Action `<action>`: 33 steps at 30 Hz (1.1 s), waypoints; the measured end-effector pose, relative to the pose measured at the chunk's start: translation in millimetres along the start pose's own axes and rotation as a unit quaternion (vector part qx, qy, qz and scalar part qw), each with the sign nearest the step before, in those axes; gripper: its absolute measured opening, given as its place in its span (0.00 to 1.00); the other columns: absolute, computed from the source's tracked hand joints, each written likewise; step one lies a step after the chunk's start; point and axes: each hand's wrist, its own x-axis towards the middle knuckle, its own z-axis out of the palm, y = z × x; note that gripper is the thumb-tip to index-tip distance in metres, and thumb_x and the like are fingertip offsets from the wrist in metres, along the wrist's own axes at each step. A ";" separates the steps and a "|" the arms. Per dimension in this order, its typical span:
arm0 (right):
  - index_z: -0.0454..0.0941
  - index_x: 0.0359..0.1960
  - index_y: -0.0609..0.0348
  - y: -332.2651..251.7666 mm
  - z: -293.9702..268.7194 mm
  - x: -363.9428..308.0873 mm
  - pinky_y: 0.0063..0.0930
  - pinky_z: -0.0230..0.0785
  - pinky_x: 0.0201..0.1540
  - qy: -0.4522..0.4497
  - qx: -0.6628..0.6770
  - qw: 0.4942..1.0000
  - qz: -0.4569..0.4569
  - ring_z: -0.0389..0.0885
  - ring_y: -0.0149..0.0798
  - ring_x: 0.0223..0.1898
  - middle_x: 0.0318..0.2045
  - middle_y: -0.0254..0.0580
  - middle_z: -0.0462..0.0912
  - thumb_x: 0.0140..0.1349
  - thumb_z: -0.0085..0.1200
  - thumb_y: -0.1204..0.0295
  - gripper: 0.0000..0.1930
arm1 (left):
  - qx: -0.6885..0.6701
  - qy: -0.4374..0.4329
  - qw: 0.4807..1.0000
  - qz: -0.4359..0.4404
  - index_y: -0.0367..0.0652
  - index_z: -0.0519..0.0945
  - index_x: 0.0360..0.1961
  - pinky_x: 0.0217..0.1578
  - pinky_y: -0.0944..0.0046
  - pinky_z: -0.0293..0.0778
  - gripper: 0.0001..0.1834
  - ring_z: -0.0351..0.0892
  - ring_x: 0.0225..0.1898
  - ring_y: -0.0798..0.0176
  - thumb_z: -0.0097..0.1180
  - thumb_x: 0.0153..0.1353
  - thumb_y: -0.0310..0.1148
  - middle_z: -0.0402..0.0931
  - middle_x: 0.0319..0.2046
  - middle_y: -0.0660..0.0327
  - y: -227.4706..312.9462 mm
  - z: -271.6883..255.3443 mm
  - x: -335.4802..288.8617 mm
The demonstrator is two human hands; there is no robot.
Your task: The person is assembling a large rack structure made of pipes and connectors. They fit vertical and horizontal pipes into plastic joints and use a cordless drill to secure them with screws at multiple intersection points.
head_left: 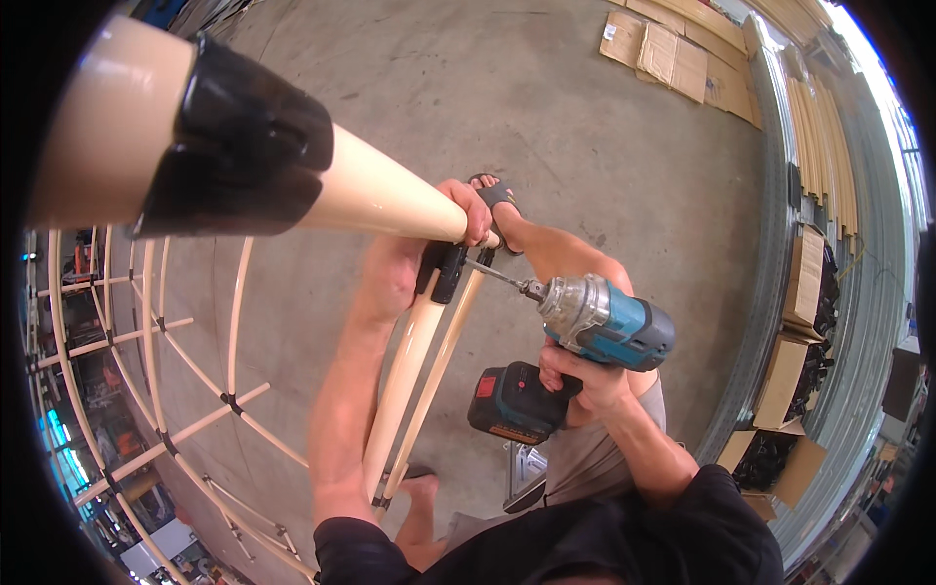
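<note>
My left hand [473,212] is wrapped round a cream-coloured pipe [390,193] that rises toward the upper left. Close to the camera, a black clamp joint [255,141] encircles that pipe. Just below my left hand, a black pipe joint [448,273] ties it to another cream pipe [402,380] running down toward me. In my right hand [583,378] is a teal and black cordless drill [614,322], gripped by its handle, with a large black battery at the base. Its long bit [495,274] points left, with the tip at or very near the black joint; contact cannot be made out.
A frame of cream pipes with black joints [231,402] stands at the left. Flattened cardboard [673,58] lies on the concrete floor at the upper right. Along the right are stacked metal lengths, cream pipes [819,146] and open boxes of black parts [770,463]. My sandalled feet are below the pipes.
</note>
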 end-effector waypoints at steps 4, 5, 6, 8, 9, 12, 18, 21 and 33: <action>0.73 0.39 0.63 -5.8 1.2 -0.1 0.28 0.67 0.26 -0.011 0.037 0.999 0.034 0.73 0.33 0.20 0.21 0.37 0.73 0.59 0.60 0.78 0.09 | -0.034 0.011 0.999 0.023 0.41 0.76 0.37 0.49 0.62 0.63 0.16 0.67 0.42 0.63 0.43 0.72 0.42 0.72 0.37 0.60 -4.1 5.1 -1.6; 0.74 0.37 0.63 -7.9 2.5 0.7 0.26 0.67 0.25 -0.014 0.034 0.999 0.031 0.73 0.32 0.20 0.20 0.36 0.74 0.59 0.61 0.78 0.08 | -0.036 0.016 0.999 0.028 0.41 0.76 0.37 0.49 0.61 0.63 0.17 0.67 0.42 0.63 0.43 0.72 0.42 0.72 0.37 0.60 -4.5 6.3 -1.9; 0.75 0.35 0.62 -8.7 3.8 0.4 0.25 0.67 0.24 -0.017 0.031 0.999 0.028 0.73 0.31 0.20 0.20 0.35 0.74 0.59 0.61 0.78 0.07 | -0.039 0.022 0.998 0.033 0.41 0.77 0.37 0.49 0.61 0.63 0.17 0.67 0.42 0.63 0.43 0.72 0.42 0.72 0.37 0.59 -4.3 7.7 -2.6; 0.75 0.36 0.62 -5.2 3.7 0.0 0.24 0.67 0.24 -0.017 0.049 0.998 0.024 0.74 0.31 0.20 0.20 0.35 0.74 0.59 0.61 0.78 0.07 | -0.039 0.030 0.998 0.033 0.41 0.77 0.37 0.49 0.61 0.63 0.17 0.67 0.42 0.63 0.43 0.72 0.43 0.72 0.37 0.59 -3.3 10.5 -3.5; 0.75 0.36 0.62 -4.0 2.5 1.0 0.24 0.67 0.24 -0.017 0.058 0.998 0.020 0.74 0.31 0.20 0.20 0.35 0.74 0.59 0.61 0.78 0.07 | -0.039 0.033 0.998 0.034 0.41 0.77 0.37 0.49 0.61 0.63 0.17 0.67 0.42 0.63 0.42 0.72 0.43 0.72 0.37 0.59 -2.8 11.3 -2.3; 0.75 0.37 0.62 -0.1 -0.8 2.2 0.24 0.67 0.24 -0.009 0.060 0.998 0.005 0.73 0.30 0.20 0.20 0.34 0.74 0.60 0.61 0.78 0.07 | -0.039 0.027 0.998 0.028 0.40 0.77 0.38 0.49 0.61 0.63 0.19 0.68 0.42 0.62 0.42 0.72 0.44 0.72 0.36 0.58 -0.3 11.5 1.2; 0.74 0.41 0.62 2.4 -6.1 3.5 0.27 0.69 0.28 -0.039 -0.071 0.996 -0.022 0.75 0.32 0.22 0.23 0.36 0.75 0.60 0.60 0.79 0.10 | -0.094 0.046 0.993 0.047 0.38 0.78 0.39 0.50 0.60 0.64 0.27 0.69 0.42 0.59 0.37 0.72 0.52 0.74 0.38 0.54 -2.8 12.6 -3.3; 0.74 0.42 0.62 1.5 -6.9 3.2 0.26 0.68 0.28 -0.043 -0.083 0.994 -0.049 0.75 0.31 0.22 0.23 0.35 0.75 0.60 0.60 0.79 0.10 | -0.089 0.043 0.994 0.043 0.36 0.77 0.39 0.50 0.60 0.64 0.31 0.69 0.44 0.58 0.36 0.72 0.56 0.74 0.39 0.53 0.0 13.3 -3.8; 0.75 0.44 0.59 -12.5 -2.2 12.0 0.28 0.70 0.33 -0.051 -0.209 0.969 -0.124 0.77 0.34 0.28 0.29 0.36 0.78 0.61 0.62 0.73 0.12 | -0.045 0.078 0.995 0.052 0.35 0.77 0.39 0.49 0.59 0.67 0.29 0.71 0.41 0.59 0.36 0.72 0.53 0.75 0.36 0.52 4.5 17.3 -3.2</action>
